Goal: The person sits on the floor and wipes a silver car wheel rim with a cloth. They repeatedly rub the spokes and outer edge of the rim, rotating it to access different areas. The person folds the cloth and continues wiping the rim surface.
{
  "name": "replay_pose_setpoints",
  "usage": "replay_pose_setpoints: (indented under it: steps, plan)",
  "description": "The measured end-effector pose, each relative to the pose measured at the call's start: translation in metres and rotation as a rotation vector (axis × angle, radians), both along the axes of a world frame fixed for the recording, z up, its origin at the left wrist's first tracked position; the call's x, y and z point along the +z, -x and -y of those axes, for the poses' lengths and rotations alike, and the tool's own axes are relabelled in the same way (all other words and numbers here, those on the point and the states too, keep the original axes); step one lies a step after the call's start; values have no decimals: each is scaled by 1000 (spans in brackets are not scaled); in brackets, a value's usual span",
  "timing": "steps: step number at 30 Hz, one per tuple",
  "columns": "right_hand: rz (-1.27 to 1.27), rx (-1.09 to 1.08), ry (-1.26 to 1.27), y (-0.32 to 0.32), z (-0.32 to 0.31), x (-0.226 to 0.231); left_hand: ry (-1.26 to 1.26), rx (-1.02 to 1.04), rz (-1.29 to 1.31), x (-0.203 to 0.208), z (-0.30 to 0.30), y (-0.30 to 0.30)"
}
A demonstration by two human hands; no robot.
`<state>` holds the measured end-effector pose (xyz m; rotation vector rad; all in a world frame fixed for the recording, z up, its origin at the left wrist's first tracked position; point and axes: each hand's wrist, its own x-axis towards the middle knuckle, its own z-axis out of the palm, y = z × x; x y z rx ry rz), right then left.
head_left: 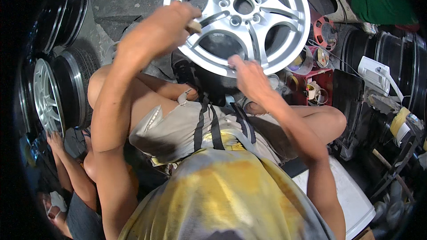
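Observation:
A silver alloy wheel (243,4) with split spokes and a round centre hole lies face up in front of my knees. My left hand (164,26) is over its left edge, blurred by motion. Its fingers are closed on a small tan pad (194,26), whose exact kind I cannot make out, close against the rim. At the wheel's near edge my right hand (252,78) grips the rim, a fingertip resting on the silver face and the other fingers partly hidden.
Another person's hand (55,141) touches a silver wheel (46,93) at left, beside a tyre (80,80). Someone in green cloth (382,0) is at the far right. A red reel (324,32), a red container (311,90) and dark wheel barrels (382,49) stand to the right.

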<state>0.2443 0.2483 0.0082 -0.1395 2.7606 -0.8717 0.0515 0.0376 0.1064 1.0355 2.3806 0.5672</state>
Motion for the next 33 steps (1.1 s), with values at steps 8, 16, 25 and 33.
replay_pose_setpoints:
  steps: [8, 16, 25, 33]
  plan:
    - [55, 90, -559, 17, 24, -2, 436, -393, 39, -75, -19, -64]
    - [60, 112, -534, 10, 6, 6, 584, -370, -339, -99, -24, -109]
    - [260, -555, 568, 5, -108, 7, -57, -375, -3, -109, -54, -141]
    - [-78, -528, 231, 6, -36, -19, -35, -352, 406, -50, -53, -66]
